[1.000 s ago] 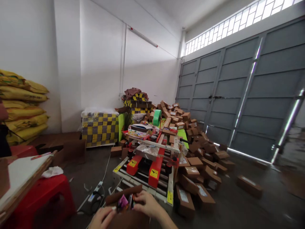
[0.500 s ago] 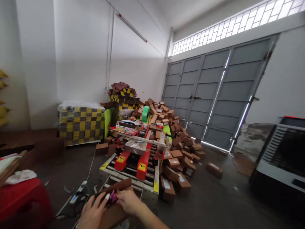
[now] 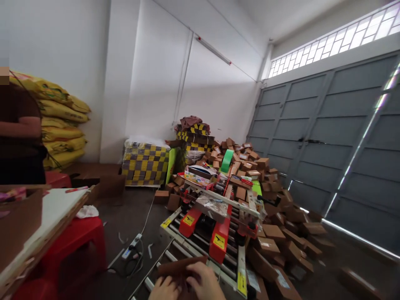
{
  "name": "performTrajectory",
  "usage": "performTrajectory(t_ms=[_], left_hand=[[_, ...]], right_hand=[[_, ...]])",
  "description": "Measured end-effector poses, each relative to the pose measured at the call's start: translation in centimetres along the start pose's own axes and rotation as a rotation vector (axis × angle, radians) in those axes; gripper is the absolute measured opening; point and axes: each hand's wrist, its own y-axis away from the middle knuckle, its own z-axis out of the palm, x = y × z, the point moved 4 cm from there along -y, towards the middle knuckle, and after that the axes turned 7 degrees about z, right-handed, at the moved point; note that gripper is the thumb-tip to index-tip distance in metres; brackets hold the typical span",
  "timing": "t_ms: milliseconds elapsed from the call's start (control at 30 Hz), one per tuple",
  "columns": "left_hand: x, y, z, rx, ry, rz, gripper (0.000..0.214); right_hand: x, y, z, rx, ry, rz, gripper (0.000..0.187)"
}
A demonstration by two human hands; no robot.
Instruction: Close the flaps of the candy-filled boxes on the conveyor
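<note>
Carton (image 3: 181, 266) sits at 6 o'clock under my hands | right hand (image 3: 204, 282) clasps its top edge | left hand (image 3: 165, 288) touches it, grip I cannot tell | sealer (image 3: 215, 225) at 12 | best: keep it flat, square, skin clear of rollers (image 3: 186, 246).

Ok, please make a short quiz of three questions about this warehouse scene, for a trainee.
1. True or false: the left hand and the right hand both touch the brown cardboard box.
2. What lies heaped to the right of the red-and-metal roller machine?
A. yellow sacks
B. small brown cardboard parcels
C. red plastic stools
3. Fill in: the roll of tape at the far end of the machine is ____ in colour.

Key: 1 true; 2 B; 3 green.
</note>
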Motion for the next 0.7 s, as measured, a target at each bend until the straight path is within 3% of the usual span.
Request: performTrajectory(t_ms=[100, 200, 267, 367, 433, 533, 633, 700], left_hand=[[1.6, -0.4, -1.9, -0.018, 0.001, -0.059, 0.039], [3.2, 0.6, -3.9, 0.014, -0.013, -0.070, 0.036], [4.0, 2.1, -4.8, 0.149, -0.030, -0.048, 0.035], [4.3, 4.9, -5.6, 0.412, -0.084, -0.089, 0.030], [3.8, 6.0, -5.9, 0.471, -0.088, -0.174, 0.035], [3.0, 5.7, -6.0, 0.307, 0.035, -0.203, 0.062], [3.3, 4.8, -5.7, 0.142, 0.154, -0.219, 0.051], [4.2, 4.7, -5.6, 0.160, 0.117, -0.326, 0.044]], right_hand=[[-1.3, 0.1, -2.3, 0.139, 0.028, -0.067, 0.058], [-2.1, 0.2, -1.8, 0.012, 0.180, -0.116, 0.069], [-1.6, 1.5, -0.7, -0.038, 0.233, -0.141, 0.062], [0.2, 4.9, 0.7, 0.005, 0.241, -0.199, 0.052], [1.4, 7.0, 1.3, -0.023, 0.219, -0.255, 0.048], [2.4, 7.6, 1.3, -0.096, 0.204, -0.315, 0.044], [2.6, 5.8, 0.8, -0.101, 0.257, -0.320, 0.043], [2.5, 4.9, 0.7, 0.009, 0.284, -0.213, 0.046]])
